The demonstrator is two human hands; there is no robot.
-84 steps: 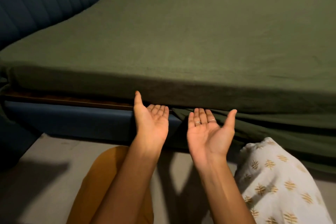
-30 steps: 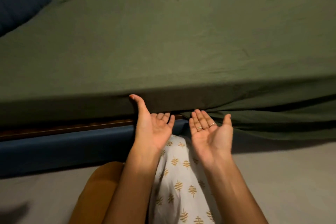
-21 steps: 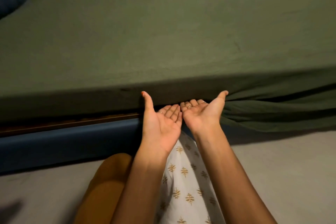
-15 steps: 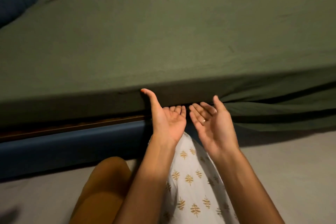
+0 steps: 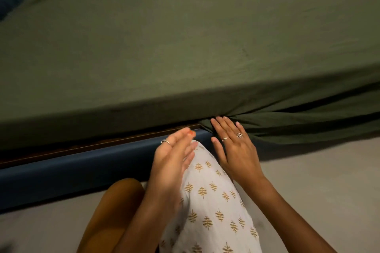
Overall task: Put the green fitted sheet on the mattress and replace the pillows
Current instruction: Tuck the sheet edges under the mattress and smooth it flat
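loose green fitted sheet [image 5: 298, 127] hangs untucked just beyond the right hand [image 5: 234, 148] fingertips, running rightward; left hand [image 5: 174, 156] farther; both hands apart, empty.

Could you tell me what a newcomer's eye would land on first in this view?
The green fitted sheet fills most of the view, stretched over the mattress. At its near edge, right of centre, loose folds bunch where the right hand rests open. The left hand, also open, hovers above a white patterned garment.

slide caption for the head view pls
Right hand reaches the untucked green sheet at the mattress edge; left hand hovers open beside it.
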